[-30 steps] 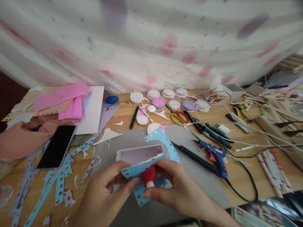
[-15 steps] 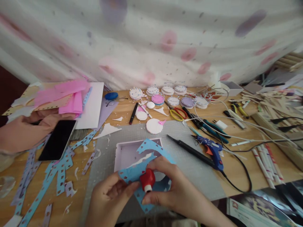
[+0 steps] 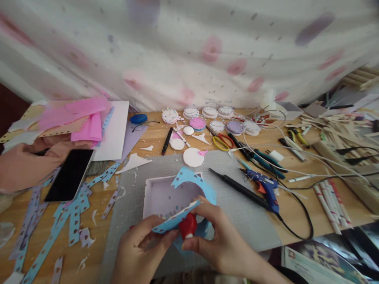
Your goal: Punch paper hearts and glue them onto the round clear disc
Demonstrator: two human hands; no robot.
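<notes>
Both hands worked over the white tray: left hand pinched the blue paper strip, right hand gripped the red-capped glue bottle against it.

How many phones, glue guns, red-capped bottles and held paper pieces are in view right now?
Phone: 1
Glue gun: 1
Bottle: 1
Paper: 1
Total: 4
</notes>
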